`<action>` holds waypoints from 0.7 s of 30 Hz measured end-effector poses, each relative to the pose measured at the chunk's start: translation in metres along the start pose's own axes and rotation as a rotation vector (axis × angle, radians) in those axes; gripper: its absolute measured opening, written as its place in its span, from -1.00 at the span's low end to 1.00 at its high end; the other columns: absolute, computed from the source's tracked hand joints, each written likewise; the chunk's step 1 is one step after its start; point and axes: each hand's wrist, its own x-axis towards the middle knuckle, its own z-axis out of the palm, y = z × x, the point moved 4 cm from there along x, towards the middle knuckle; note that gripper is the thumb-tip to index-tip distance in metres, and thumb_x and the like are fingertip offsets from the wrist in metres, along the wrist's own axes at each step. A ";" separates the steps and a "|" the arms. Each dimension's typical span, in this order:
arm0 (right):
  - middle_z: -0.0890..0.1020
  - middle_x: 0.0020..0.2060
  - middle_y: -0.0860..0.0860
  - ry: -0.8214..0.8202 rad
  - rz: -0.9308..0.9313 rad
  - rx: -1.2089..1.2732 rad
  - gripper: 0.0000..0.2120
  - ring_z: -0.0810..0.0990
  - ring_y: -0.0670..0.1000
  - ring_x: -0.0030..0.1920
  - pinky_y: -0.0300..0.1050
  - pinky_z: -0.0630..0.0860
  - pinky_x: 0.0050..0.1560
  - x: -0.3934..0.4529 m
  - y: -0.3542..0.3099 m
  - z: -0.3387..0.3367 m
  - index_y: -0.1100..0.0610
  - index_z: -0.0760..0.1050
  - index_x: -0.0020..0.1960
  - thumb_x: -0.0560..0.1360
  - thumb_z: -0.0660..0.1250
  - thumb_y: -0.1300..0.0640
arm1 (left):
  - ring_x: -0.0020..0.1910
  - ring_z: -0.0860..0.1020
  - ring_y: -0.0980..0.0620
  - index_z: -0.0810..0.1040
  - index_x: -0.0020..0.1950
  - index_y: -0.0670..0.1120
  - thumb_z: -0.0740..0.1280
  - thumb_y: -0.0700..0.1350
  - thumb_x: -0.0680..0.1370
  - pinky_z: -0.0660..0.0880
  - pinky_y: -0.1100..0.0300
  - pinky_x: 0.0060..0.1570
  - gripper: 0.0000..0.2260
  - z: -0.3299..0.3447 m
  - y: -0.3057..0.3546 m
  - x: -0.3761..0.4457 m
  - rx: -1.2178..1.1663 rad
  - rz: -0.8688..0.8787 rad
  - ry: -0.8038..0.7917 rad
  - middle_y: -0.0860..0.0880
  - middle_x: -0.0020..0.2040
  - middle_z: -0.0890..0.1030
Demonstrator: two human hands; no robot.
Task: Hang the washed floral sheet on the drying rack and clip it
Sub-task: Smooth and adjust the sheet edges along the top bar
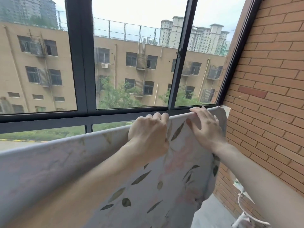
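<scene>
both hands, left hand [148,129] and right hand [204,125], are gripping the pale leaf-printed floral sheet [156,178] along its draped top fold; no clip visible, so damp cloth is likely risking sliding off.

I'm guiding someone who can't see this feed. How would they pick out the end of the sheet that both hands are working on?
Start at the brick wall on the right and follow it down to the dark window frame's lower corner. There the floral sheet folds over a hidden bar, with the left hand and right hand on the fold. This end shows sharp green leaves; the stretch leftward looks faded.
</scene>
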 end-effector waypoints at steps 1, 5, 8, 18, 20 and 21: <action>0.40 0.51 -0.12 0.012 -0.008 0.020 -0.48 0.17 -0.04 0.61 0.23 -0.04 0.60 0.003 0.009 0.000 -0.10 0.38 0.49 0.65 0.07 -0.34 | -0.15 0.36 -0.02 0.35 0.21 -0.03 0.24 0.05 0.58 0.27 0.09 -0.20 -0.74 0.003 0.005 0.004 0.009 0.001 0.001 0.00 0.05 0.51; 0.44 0.45 -0.16 0.054 -0.048 0.103 -0.50 0.22 -0.05 0.58 0.24 -0.05 0.61 0.013 0.045 0.003 -0.13 0.42 0.41 0.61 0.03 -0.34 | -0.08 0.48 -0.04 0.33 0.19 -0.01 0.24 0.07 0.58 0.25 0.10 -0.17 -0.74 0.015 0.022 0.020 0.038 -0.023 0.026 0.03 0.05 0.51; 0.45 0.44 -0.17 0.095 -0.110 0.146 -0.56 0.25 -0.08 0.56 0.20 -0.07 0.63 0.020 0.075 0.001 -0.14 0.42 0.42 0.63 0.10 -0.27 | -0.01 0.54 -0.04 0.27 0.10 0.02 0.23 0.10 0.58 0.24 0.10 -0.16 -0.77 0.026 0.040 0.036 0.074 -0.051 0.049 0.05 0.04 0.51; 0.49 0.34 -0.19 0.170 -0.232 0.559 -0.63 0.42 -0.22 0.41 -0.31 0.33 0.41 0.043 0.193 -0.011 0.00 0.48 0.44 0.64 0.30 0.09 | -0.15 0.55 -0.07 0.26 -0.03 0.01 0.29 0.10 0.46 0.24 0.09 -0.17 -0.73 0.077 0.111 0.108 0.158 -0.238 0.056 0.04 -0.14 0.52; 0.53 0.28 -0.16 0.139 -0.137 0.634 -0.65 0.49 -0.28 0.29 -0.31 0.45 0.23 0.051 0.226 -0.003 0.00 0.48 0.43 0.66 0.28 0.05 | -0.18 0.55 -0.08 0.27 -0.07 0.02 0.31 0.13 0.42 0.23 0.08 -0.18 -0.71 0.085 0.118 0.117 0.203 -0.273 0.082 0.04 -0.18 0.54; 0.55 0.24 -0.16 0.095 -0.094 0.665 -0.68 0.52 -0.33 0.22 -0.32 0.48 0.14 0.056 0.240 0.003 -0.02 0.50 0.40 0.66 0.27 0.00 | -0.19 0.54 -0.08 0.28 -0.08 0.02 0.33 0.14 0.41 0.23 0.08 -0.18 -0.70 0.087 0.120 0.118 0.220 -0.289 0.097 0.04 -0.19 0.54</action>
